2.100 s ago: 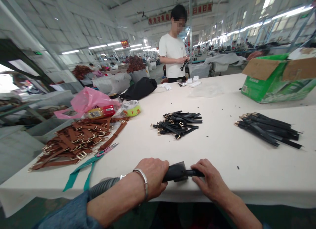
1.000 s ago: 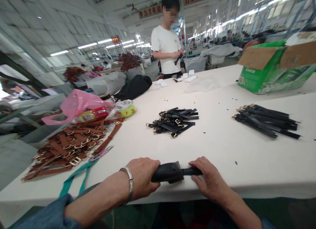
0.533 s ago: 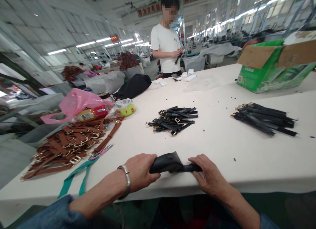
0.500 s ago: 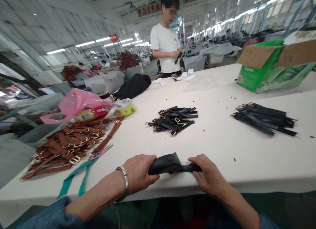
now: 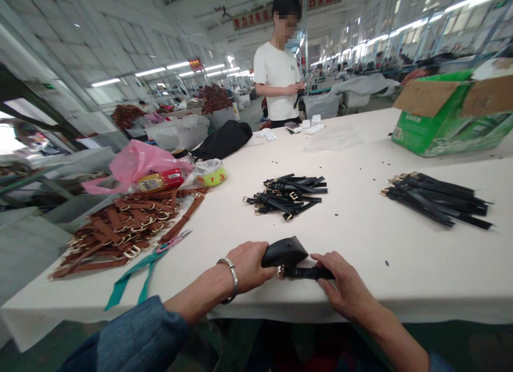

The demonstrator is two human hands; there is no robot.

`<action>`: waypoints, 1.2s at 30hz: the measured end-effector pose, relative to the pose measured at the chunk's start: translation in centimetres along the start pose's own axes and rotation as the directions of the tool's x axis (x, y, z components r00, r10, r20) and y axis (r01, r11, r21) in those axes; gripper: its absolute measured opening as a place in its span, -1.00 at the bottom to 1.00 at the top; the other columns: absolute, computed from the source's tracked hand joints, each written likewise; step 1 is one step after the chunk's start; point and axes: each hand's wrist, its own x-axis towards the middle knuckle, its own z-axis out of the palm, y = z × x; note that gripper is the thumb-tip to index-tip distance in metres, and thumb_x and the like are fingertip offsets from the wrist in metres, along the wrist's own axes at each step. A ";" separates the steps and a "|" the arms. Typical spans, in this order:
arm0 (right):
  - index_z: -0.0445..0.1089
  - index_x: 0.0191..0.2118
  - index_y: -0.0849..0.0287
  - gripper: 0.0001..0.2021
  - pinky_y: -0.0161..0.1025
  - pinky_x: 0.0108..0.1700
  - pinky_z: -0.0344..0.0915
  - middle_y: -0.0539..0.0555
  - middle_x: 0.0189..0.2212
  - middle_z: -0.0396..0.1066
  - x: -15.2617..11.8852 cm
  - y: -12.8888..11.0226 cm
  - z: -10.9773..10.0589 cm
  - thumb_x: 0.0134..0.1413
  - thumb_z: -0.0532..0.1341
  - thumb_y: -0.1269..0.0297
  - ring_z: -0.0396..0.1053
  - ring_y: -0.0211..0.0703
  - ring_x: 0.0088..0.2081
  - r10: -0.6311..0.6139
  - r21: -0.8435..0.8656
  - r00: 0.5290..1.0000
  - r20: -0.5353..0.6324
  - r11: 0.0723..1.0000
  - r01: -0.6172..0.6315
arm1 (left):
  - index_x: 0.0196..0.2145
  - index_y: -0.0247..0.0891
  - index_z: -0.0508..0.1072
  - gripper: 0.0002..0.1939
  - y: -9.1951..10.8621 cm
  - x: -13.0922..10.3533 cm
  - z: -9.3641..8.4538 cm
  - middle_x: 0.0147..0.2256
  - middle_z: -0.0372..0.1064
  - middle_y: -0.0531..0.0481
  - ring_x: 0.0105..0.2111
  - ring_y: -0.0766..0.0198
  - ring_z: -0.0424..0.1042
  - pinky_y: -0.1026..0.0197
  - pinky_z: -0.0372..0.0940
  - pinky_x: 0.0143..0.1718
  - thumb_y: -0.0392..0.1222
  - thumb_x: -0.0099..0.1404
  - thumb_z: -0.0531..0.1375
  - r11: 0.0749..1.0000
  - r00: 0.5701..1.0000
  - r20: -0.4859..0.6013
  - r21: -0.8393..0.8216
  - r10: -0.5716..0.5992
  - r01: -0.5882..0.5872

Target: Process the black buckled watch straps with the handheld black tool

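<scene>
Near the front edge of the table [image 5: 352,243], the black strap [image 5: 306,273] extends toward 9 o'clock from the right hand [image 5: 345,284], long axis 9-to-3. Right thumb and fingers pinch its 3 o'clock end; the buckle [image 5: 281,271] is nearer the left hand [image 5: 249,262]. Left fingers wrap the black hand tool [image 5: 284,252], aimed toward 2 o'clock, on the strap's 12 o'clock side; contact cannot be confirmed. Strap: narrow, dark, metallic-buckled, 3 o'clock end hidden.
</scene>
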 end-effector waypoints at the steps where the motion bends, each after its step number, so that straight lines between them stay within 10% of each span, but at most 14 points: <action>1: 0.12 0.02 0.11 -0.49 -0.07 -0.13 0.19 0.09 -0.27 0.25 0.0 0.0 0.0 -0.15 0.08 0.54 0.18 -0.10 -0.22 -0.002 0.002 1.000 -0.002 1.000 0.002 | -0.36 -0.15 0.37 -0.71 -0.5 -0.1 -0.2 -0.42 0.41 0.00 -0.44 0.21 0.37 0.28 0.17 -0.51 0.04 0.03 0.05 1.000 1.000 -0.002 -0.010 -0.011 0.011; 14: 0.08 0.05 0.10 -0.45 -0.09 -0.15 0.20 0.09 -0.26 0.26 -0.1 0.0 0.0 -0.16 0.09 0.53 0.20 -0.10 -0.22 0.010 0.033 0.999 -0.033 0.999 -0.009 | -0.37 -0.16 0.37 -0.71 1.9 -0.5 0.2 -0.40 0.41 -0.07 -0.39 0.07 0.39 0.14 0.23 -0.42 0.01 -0.03 0.07 0.990 0.997 0.021 0.122 0.068 -0.070; 23: 0.10 0.03 0.09 -0.46 -0.09 -0.18 0.22 0.07 -0.31 0.28 0.0 -0.2 0.0 -0.16 0.08 0.53 0.22 -0.10 -0.26 -0.002 0.042 0.999 -0.045 0.999 0.004 | -0.35 -0.15 0.37 -0.71 -2.8 -1.6 -0.7 -0.43 0.39 0.02 -0.44 0.24 0.37 0.30 0.16 -0.51 0.03 0.02 0.06 1.000 0.999 0.038 -0.005 -0.005 0.006; 36: 0.14 -0.01 0.10 -0.49 -0.10 -0.18 0.22 0.06 -0.31 0.28 0.0 -0.2 -0.1 -0.18 0.08 0.53 0.22 -0.10 -0.25 0.022 0.033 1.000 -0.017 0.999 -0.021 | -0.34 -0.20 0.38 -0.71 -1.8 -0.5 0.2 -0.43 0.41 -0.01 -0.46 0.24 0.38 0.28 0.15 -0.51 0.00 0.02 0.06 0.996 0.999 0.009 -0.076 -0.042 0.042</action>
